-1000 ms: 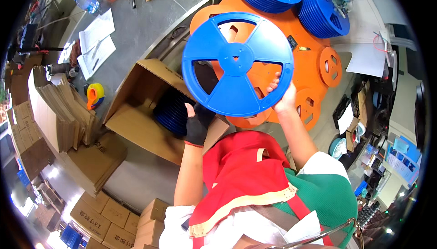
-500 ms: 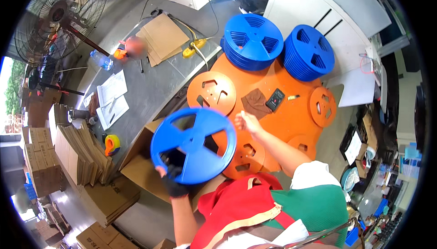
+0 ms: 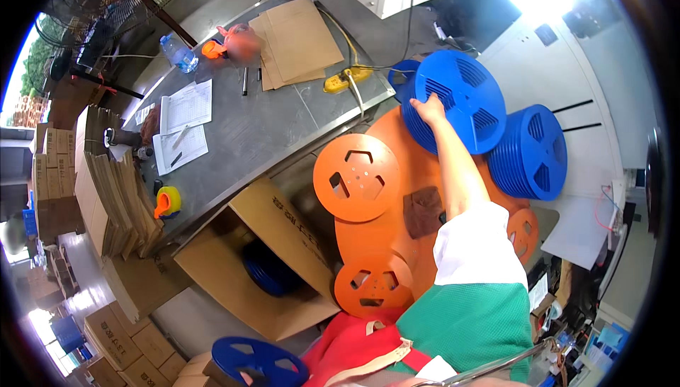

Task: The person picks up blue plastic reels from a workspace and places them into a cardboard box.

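Note:
Several blue plastic reels (image 3: 489,93) with cut-out windows are stacked at the far side of an orange surface. My bare right hand (image 3: 429,109) is at the near left rim of this stack, its fingers curled at the top reel's edge by a window. Low at the picture's bottom, a single blue reel (image 3: 228,353) is tilted beside an open cardboard box. Fingertips of my left hand (image 3: 246,378) show through its window; the rest of that hand is hidden behind the reel. More blue reels (image 3: 265,270) lie inside the cardboard box (image 3: 297,235).
A second blue reel stack (image 3: 542,153) stands right of the first. Orange discs (image 3: 372,284) lie on the orange table (image 3: 368,238). The grey table (image 3: 241,132) holds papers, cardboard sheets (image 3: 301,40), a bottle (image 3: 178,54) and a yellow power strip (image 3: 347,79). Folded cartons (image 3: 106,203) stand left.
My left hand has carried the blue reel down and left, uncovering the box. My right hand has reached forward and right to the stack. The view has turned.

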{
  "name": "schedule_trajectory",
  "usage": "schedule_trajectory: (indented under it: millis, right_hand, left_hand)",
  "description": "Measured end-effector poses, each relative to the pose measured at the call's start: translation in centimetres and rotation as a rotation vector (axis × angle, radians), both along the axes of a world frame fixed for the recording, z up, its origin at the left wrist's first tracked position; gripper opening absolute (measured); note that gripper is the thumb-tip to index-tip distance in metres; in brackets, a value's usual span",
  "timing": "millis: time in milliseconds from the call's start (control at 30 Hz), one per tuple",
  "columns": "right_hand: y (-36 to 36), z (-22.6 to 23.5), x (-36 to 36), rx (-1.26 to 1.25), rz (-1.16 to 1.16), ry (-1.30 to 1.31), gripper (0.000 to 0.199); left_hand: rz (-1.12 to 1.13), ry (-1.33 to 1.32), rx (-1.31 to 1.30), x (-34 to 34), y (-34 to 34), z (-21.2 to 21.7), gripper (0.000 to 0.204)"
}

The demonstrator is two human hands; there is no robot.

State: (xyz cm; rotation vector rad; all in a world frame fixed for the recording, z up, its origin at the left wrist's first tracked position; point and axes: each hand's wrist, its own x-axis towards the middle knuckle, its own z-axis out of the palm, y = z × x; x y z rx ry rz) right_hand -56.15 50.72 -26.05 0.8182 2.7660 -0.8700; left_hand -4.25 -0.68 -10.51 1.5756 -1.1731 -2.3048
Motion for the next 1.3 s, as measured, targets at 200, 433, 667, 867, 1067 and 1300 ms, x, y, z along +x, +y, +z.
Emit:
schedule_trajectory:
  millis: [200,433,667,867,1067,1300]
  right_hand:
    - [2.1,-5.8,-3.3,-0.116,-0.051,-0.341,0.079]
    - [-0.9,-8.2,-2.6,-0.317,-0.027,-0.122,0.072]
    - [-3.5,-7.5,3.7,-0.107,0.073,-0.210,0.052]
    - [-15.1,0.5,13.7,-0.091,0.381,-0.350,0.055]
    - [-20.3,-0.1,20.7,-0.116,0.609,-0.370,0.044]
    - [-22.2,2.4,23.0,0.066,0.705,-0.394,0.047]
  left_hand:
    - [0.027,-0.096,-0.007,-1.3,-0.1,-1.2,0.054]
    - [0.058,-0.164,-0.041,-0.7,-1.7,-0.5,0.051]
    - [0.010,-0.159,-0.066,0.8,-3.1,0.4,0.048]
    - [-0.053,-0.077,-0.083,1.4,-4.9,1.2,0.046]
    - [-0.147,0.028,-0.085,2.4,-6.8,1.7,0.044]
    - [-0.231,0.225,-0.040,6.4,-12.7,1.4,0.041]
